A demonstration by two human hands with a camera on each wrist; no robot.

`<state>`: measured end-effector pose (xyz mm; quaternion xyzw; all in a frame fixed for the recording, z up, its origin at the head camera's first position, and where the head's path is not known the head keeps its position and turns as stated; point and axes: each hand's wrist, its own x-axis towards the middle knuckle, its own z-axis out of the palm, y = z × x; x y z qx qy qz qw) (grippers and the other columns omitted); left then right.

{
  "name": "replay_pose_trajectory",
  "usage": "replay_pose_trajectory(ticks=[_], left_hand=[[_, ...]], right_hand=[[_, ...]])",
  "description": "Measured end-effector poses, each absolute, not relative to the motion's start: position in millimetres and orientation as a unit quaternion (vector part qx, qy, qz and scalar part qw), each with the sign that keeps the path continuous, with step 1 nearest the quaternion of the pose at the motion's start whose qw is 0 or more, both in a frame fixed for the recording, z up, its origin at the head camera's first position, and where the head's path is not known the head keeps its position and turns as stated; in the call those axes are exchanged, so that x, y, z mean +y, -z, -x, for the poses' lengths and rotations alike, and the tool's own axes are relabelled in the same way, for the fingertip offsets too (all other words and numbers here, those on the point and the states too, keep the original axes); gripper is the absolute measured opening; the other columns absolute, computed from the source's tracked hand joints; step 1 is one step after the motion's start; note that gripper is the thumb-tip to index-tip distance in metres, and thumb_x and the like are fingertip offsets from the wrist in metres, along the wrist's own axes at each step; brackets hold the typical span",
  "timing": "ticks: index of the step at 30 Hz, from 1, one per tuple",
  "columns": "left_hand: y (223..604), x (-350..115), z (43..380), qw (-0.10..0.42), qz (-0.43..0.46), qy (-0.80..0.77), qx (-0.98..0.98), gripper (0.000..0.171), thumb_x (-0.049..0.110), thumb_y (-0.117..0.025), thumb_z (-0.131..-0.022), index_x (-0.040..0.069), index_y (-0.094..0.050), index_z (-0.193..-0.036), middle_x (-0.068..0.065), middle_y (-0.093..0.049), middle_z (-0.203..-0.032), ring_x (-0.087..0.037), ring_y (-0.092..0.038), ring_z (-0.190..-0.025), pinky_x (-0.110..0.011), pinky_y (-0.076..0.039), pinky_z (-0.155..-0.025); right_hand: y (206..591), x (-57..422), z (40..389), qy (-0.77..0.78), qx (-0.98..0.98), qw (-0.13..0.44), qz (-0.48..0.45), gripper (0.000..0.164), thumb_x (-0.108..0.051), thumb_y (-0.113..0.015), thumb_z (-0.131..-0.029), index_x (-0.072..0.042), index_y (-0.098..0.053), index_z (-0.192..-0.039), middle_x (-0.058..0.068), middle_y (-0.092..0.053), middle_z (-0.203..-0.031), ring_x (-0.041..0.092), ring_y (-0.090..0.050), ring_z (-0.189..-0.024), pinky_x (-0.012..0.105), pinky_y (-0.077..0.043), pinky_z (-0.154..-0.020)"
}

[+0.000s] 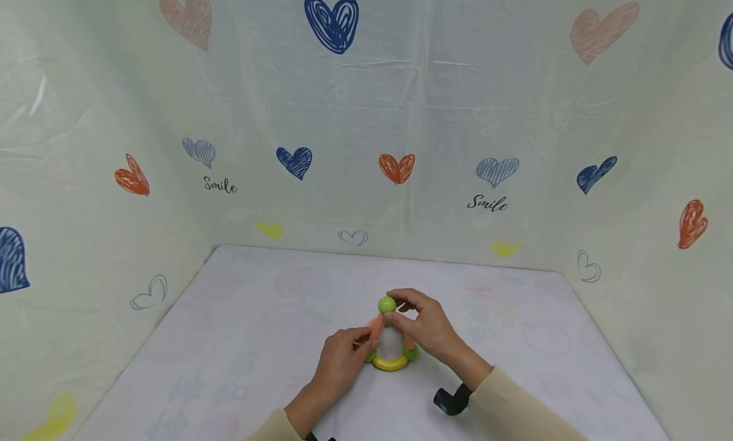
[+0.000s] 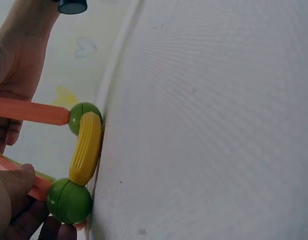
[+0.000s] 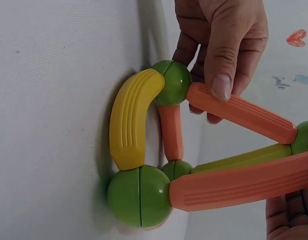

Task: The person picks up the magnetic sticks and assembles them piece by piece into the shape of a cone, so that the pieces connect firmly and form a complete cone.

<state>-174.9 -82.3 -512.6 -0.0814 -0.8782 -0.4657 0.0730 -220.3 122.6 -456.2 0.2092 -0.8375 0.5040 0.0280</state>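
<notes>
A toy frame of green balls and ribbed rods stands on the table, narrowing upward to one green ball [image 1: 386, 305]. My right hand [image 1: 426, 320] pinches that top ball between thumb and fingers. On the left side, my left hand [image 1: 340, 359] grips an orange rod [image 3: 243, 117], its thumb laid along the rod just above a lower green ball. A curved yellow rod [image 3: 129, 120] joins two lower balls at the near side. Another orange rod [image 3: 233, 186] slopes up on the right from a lower green ball [image 3: 139, 196]. Behind them runs a yellow-green rod [image 3: 243, 160].
The white table [image 1: 258, 314] reaches back to a pale curtain [image 1: 366, 110] printed with hearts and "Smile". More of the same sheeting hangs at both sides. A black wrist camera [image 1: 452, 400] juts out below my right wrist, low over the table.
</notes>
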Motion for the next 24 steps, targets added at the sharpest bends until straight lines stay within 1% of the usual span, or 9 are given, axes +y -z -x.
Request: replay_pose_trajectory(ticks=[3,7,10,14,17,21,24], left_hand=[[512,-83,175,0.075,0.081,0.467,-0.877,0.031,0.024,-0.080,-0.095,0.005,-0.078,-0.120,-0.002,-0.078,-0.101,-0.010,-0.070,-0.086,-0.022,-0.056,-0.072],[506,-83,178,0.074,0.077,0.478,-0.872,0.031,0.026,-0.080,-0.096,0.009,-0.075,-0.122,-0.002,-0.077,-0.107,-0.015,-0.071,-0.094,-0.023,-0.058,-0.077],[500,-84,181,0.077,0.080,0.493,-0.863,0.033,0.026,-0.078,-0.098,0.009,-0.072,-0.125,-0.005,-0.075,-0.114,-0.021,-0.070,-0.103,-0.029,-0.059,-0.084],[491,-86,186,0.086,0.094,0.514,-0.848,0.037,0.026,-0.076,-0.099,0.007,-0.069,-0.130,-0.011,-0.073,-0.123,-0.029,-0.067,-0.112,-0.040,-0.058,-0.094],[486,-85,189,0.086,0.096,0.530,-0.838,0.042,0.031,-0.077,-0.098,0.008,-0.068,-0.132,-0.012,-0.070,-0.128,-0.032,-0.064,-0.116,-0.042,-0.056,-0.097],[478,-83,193,0.087,0.095,0.539,-0.833,0.045,0.033,-0.079,-0.097,0.012,-0.067,-0.135,-0.010,-0.068,-0.131,-0.033,-0.062,-0.120,-0.041,-0.055,-0.098],[472,-81,196,0.087,0.099,0.541,-0.831,0.044,0.031,-0.078,-0.097,0.015,-0.067,-0.137,-0.006,-0.067,-0.131,-0.031,-0.061,-0.121,-0.040,-0.055,-0.099]], right_hand=[[459,126,219,-0.509,-0.836,0.025,-0.204,0.039,-0.024,-0.082,-0.094,-0.021,-0.071,-0.131,-0.006,-0.073,-0.117,0.019,-0.066,-0.106,0.046,-0.052,-0.098],[465,134,216,-0.512,-0.836,0.025,-0.193,0.035,-0.025,-0.074,-0.099,-0.017,-0.070,-0.133,-0.001,-0.072,-0.122,0.017,-0.064,-0.110,0.042,-0.052,-0.098],[471,142,212,-0.516,-0.836,0.024,-0.182,0.031,-0.024,-0.070,-0.101,-0.015,-0.069,-0.131,0.006,-0.071,-0.126,0.017,-0.063,-0.113,0.039,-0.051,-0.100],[479,152,208,-0.529,-0.833,0.018,-0.164,0.027,-0.023,-0.069,-0.102,-0.014,-0.070,-0.128,0.014,-0.070,-0.127,0.018,-0.063,-0.112,0.038,-0.051,-0.100],[483,157,206,-0.534,-0.832,0.014,-0.149,0.028,-0.026,-0.068,-0.103,-0.011,-0.070,-0.127,0.014,-0.071,-0.127,0.017,-0.063,-0.110,0.036,-0.051,-0.099],[487,162,203,-0.535,-0.833,0.011,-0.139,0.030,-0.028,-0.067,-0.104,-0.008,-0.070,-0.127,0.011,-0.071,-0.126,0.014,-0.063,-0.110,0.032,-0.050,-0.099],[490,164,200,-0.540,-0.828,0.011,-0.151,0.029,-0.024,-0.068,-0.103,-0.007,-0.070,-0.126,0.009,-0.071,-0.123,0.015,-0.063,-0.111,0.030,-0.050,-0.098]])
